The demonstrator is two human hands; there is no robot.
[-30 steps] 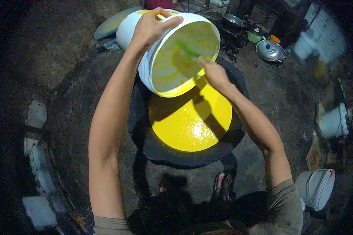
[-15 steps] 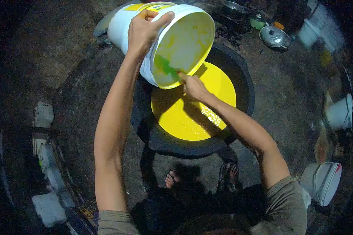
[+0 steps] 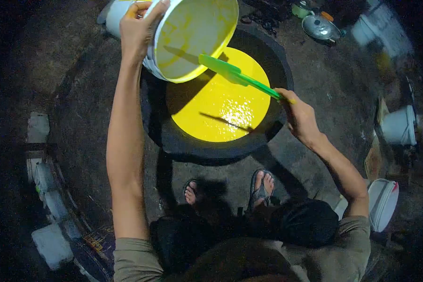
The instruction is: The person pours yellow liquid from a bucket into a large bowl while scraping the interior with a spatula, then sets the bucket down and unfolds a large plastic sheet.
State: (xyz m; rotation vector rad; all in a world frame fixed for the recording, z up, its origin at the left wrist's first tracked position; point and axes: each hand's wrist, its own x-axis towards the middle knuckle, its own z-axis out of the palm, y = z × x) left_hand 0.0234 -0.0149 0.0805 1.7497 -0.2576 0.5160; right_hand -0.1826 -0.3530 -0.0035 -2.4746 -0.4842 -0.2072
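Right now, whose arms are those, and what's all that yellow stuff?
There is no machine here. A person wears a camera on their head, so the one picture looks down at their own two arms. The left hand grips the rim of a white bucket, tipped over a big black pan on the ground. The pan holds shiny yellow liquid, and the bucket's inside is smeared yellow too. The right hand holds a green spatula, its blade at the bucket's mouth. Below are the person's feet in sandals. Other buckets and a metal lid sit off to the right.
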